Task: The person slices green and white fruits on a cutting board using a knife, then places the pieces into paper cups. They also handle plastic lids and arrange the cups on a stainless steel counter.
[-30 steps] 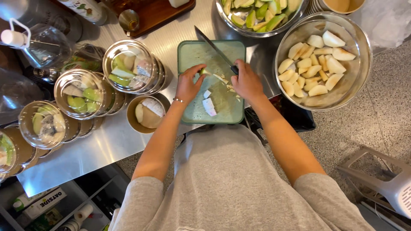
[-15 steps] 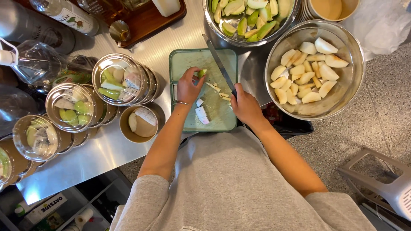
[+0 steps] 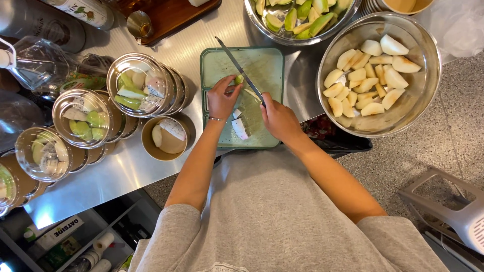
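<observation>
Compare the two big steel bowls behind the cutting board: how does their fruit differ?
The right bowl holds pale, peeled wedges, while the top bowl holds wedges with green skin still on. The right bowl is fully in view; the top bowl is cut off by the frame edge. The right bowl sits beside the green cutting board, the top bowl beyond it. Both are round shiny metal holding cut fruit.

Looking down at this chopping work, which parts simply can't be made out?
- Fruit piece: mostly covered by the left hand, head view.
- Knife handle: hidden inside the right hand.
- Bowl of green-skinned slices: cut off by the top edge.
- Lidded tins: contents blurred by glare on the lids.
</observation>
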